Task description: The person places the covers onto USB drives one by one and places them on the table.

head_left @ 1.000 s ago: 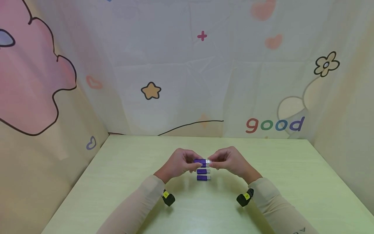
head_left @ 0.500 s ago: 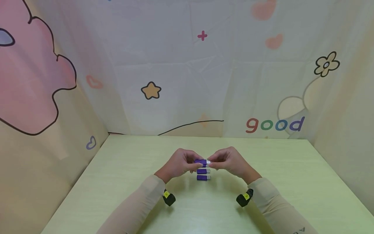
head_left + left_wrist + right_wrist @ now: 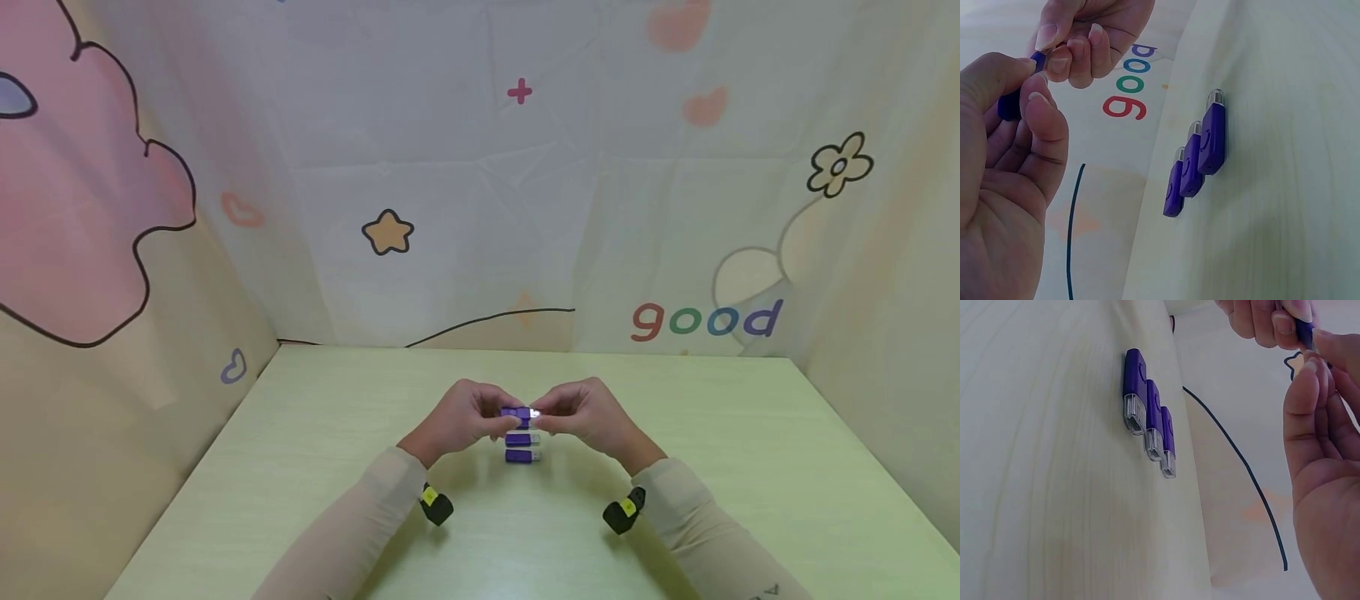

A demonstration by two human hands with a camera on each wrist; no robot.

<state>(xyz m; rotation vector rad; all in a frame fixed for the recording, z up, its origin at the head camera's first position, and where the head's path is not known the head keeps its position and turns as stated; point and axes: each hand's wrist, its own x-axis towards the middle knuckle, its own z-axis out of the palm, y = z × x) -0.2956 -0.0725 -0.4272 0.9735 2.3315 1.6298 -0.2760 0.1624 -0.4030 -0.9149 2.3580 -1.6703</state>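
Observation:
Above the table, my left hand (image 3: 465,421) pinches the purple body of a USB flash drive (image 3: 1009,107) between thumb and fingers. My right hand (image 3: 588,417) pinches the other end of the same drive with thumb and fingertips. In the head view a bright glint shows at that end; fingers hide most of it, so I cannot tell whether a cap covers it. Below the hands, three more purple flash drives lie side by side in a row, the nearest drive (image 3: 1135,387), the middle drive (image 3: 1154,419) and the farthest drive (image 3: 1168,440), each with a clear cap.
The pale wooden table (image 3: 337,400) extends to both sides of the hands. A printed cloth backdrop (image 3: 450,167) stands behind it and at the sides. On each wrist sits a black camera, the left camera (image 3: 437,506) and the right camera (image 3: 621,515).
My right hand has shifted slightly left, bringing its fingertips a little closer to my left hand. Both hands still hold the flash drive. The three drives on the table have not moved.

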